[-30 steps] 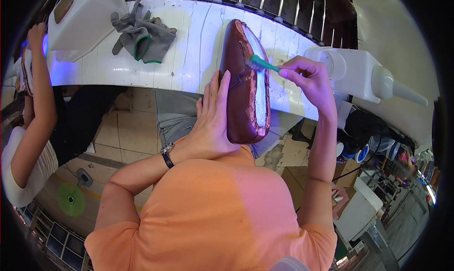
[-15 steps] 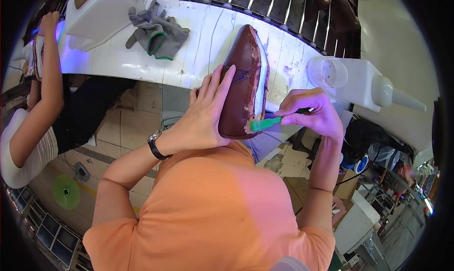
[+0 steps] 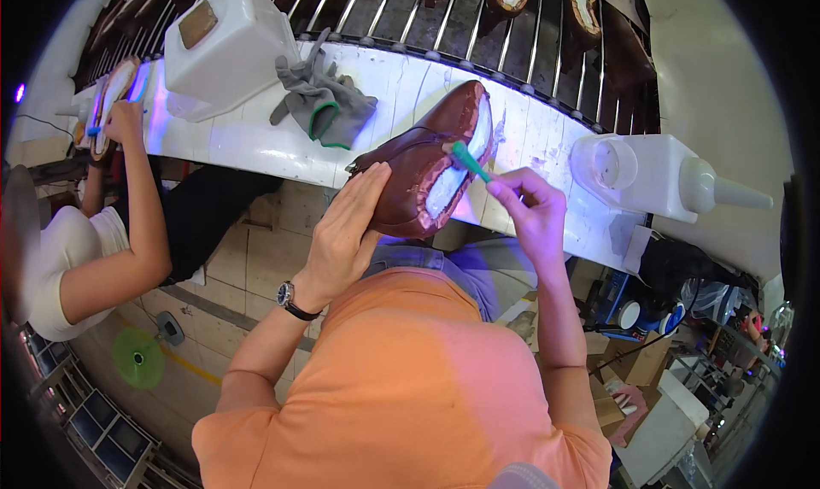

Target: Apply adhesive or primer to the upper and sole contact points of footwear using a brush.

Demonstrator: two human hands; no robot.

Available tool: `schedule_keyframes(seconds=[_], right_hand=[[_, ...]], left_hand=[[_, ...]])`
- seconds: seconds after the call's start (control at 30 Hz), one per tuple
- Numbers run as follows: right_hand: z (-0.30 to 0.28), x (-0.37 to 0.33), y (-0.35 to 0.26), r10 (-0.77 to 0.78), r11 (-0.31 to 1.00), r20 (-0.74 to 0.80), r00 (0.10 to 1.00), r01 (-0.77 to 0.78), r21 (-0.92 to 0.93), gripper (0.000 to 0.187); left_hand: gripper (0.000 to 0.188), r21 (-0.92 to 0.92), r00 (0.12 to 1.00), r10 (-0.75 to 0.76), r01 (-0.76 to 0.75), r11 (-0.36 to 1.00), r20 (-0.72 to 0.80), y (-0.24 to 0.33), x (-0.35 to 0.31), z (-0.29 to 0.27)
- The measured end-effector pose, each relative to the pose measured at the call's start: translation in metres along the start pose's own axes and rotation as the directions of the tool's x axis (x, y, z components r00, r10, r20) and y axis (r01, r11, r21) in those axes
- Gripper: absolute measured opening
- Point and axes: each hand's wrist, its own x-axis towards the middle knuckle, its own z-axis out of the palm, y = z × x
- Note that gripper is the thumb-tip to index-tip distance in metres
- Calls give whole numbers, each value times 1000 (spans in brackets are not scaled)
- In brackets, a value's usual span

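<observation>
A brown leather shoe [image 3: 401, 173] lies tilted at the edge of the white bench, its unsoled bottom turned partly up. A pale strip runs along that bottom, framed by the folded leather margin. Against the shoe's near left side rests my left hand [image 3: 346, 233], its fingers stretched out and close together. My right hand [image 3: 534, 207] pinches the handle of a small green brush [image 3: 472, 162]. The brush head is over the middle of the shoe's bottom; whether it touches there, I cannot tell.
Grey gloves [image 3: 329, 105] and a white plastic container [image 3: 226, 53] are on the bench [image 3: 256, 152] to the left. To the right lies a white bottle with a nozzle [image 3: 658, 173]. Behind, a roller conveyor [image 3: 461, 28] carries other shoes. A co-worker [image 3: 102, 241] handles a shoe at far left.
The shoe has been rolled and tilted so more of its bottom shows. The green brush has gone from the heel edge to the middle of the bottom. My left hand has flattened against the side.
</observation>
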Motion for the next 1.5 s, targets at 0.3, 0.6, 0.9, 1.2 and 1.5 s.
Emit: schedule_keyframes(seconds=[0.3, 0.6, 0.9, 1.2, 1.5], right_hand=[[2, -12, -37, -157, 964, 44, 987, 143, 222, 9], [-16, 42, -44, -462, 873, -102, 881, 472, 123, 13], [-27, 124, -53, -618, 762, -196, 761, 642, 91, 12], [-48, 166, -50, -614, 789, -55, 788, 615, 0, 13], [-33, 164, -62, -417, 900, -330, 847, 435, -23, 13]], left_hand=[[61, 203, 963, 263, -269, 941, 59, 7, 58, -38], [57, 241, 894, 336, -410, 880, 295, 14, 152, -77], [52, 3, 762, 167, -217, 976, 626, 3, 286, -94], [58, -215, 637, 108, 93, 972, 763, -21, 339, -91], [54, -209, 699, 72, 112, 972, 712, -28, 340, -86]])
